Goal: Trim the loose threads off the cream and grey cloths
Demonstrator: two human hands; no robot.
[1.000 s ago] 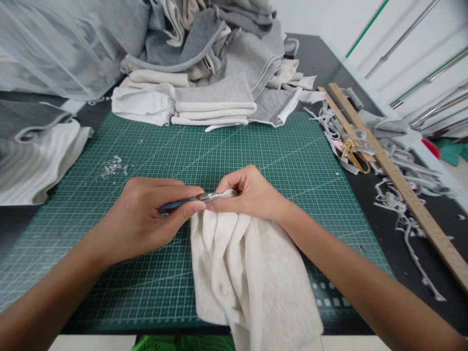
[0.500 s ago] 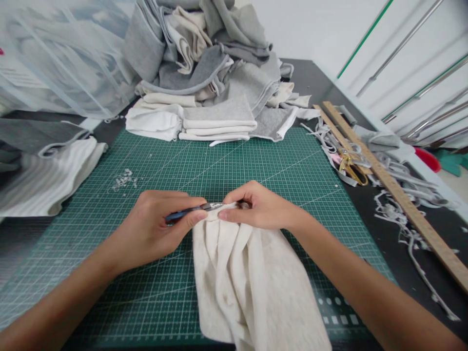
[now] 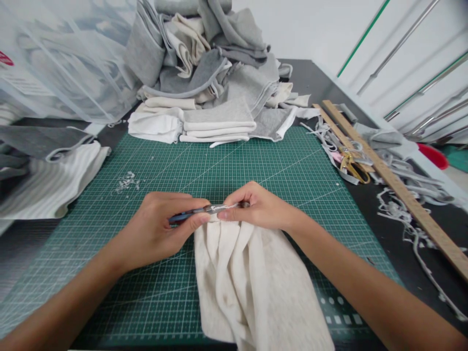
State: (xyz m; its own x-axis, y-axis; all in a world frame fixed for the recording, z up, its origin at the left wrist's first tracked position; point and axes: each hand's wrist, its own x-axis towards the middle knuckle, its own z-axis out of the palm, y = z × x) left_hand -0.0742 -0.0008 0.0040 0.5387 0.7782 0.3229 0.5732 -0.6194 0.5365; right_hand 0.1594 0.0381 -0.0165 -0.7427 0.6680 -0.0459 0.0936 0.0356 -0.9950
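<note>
My left hand [image 3: 163, 226] is closed around blue-handled thread snips [image 3: 180, 217], thumb and forefinger near the metal blades, which point right. The blade tips lie at the gathered top edge of a cream cloth piece [image 3: 278, 287]. With thumb and fingers, my right hand [image 3: 258, 209] pinches that edge, where a strip of whitish thread or trimming shows. From the pinch the cloth hangs in folds toward me, over the green cutting mat [image 3: 146, 302]. My right fingertips are partly hidden behind the cloth.
Grey and cream fabric [image 3: 219, 114] is piled at the back. Striped cloth [image 3: 58, 180] lies left, near small white scraps [image 3: 127, 182]. Along the right edge are a wooden ruler [image 3: 398, 185], gold-handled scissors [image 3: 354, 169] and thread ends [image 3: 397, 214]. A clear plastic bag [image 3: 73, 63] stands back left.
The snips and my left hand have shifted slightly right along the cloth edge. My right hand keeps its pinch in nearly the same place. The camera view has moved a little.
</note>
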